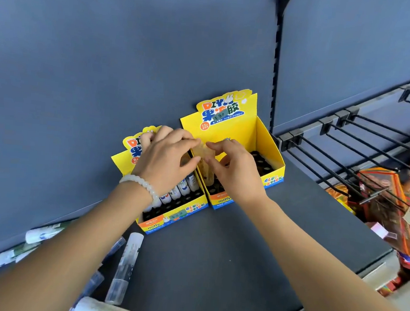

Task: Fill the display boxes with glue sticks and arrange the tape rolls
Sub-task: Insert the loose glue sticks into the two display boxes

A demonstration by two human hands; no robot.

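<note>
While both of my hands meet over the seam between the two yellow display boxes, my left hand (168, 155) and right hand (232, 169) each pinch, between thumb and fingertips, a small translucent, yellowish item (204, 164); it is too blurred for me to say whether it is a glue stick or a piece of wrapping. It hangs just above the near-left corner of the right display box (271, 151), whose dark slotted insert looks almost unfilled. The left display box (168, 218), touching the right one, carries a row of white glue sticks (178, 190) standing upright along its back, with the front slots bare. More loose glue sticks (125, 265) lie on their sides on the shelf near my left forearm. No tape rolls can be made out.

Risks, as I judge them: the light cardboard boxes could slide or tip if I press down off-centre on an insert; the pinched item could slip and drop between the boxes; my left forearm could sweep the round loose sticks, and they would roll off the shelf's front edge.

The surface is a matte dark grey shelf (228, 244) with a matching back panel (132, 62). To the right, black wire hooks (362, 154) project from a neighbouring panel, above red and orange packaged goods (393, 196).
</note>
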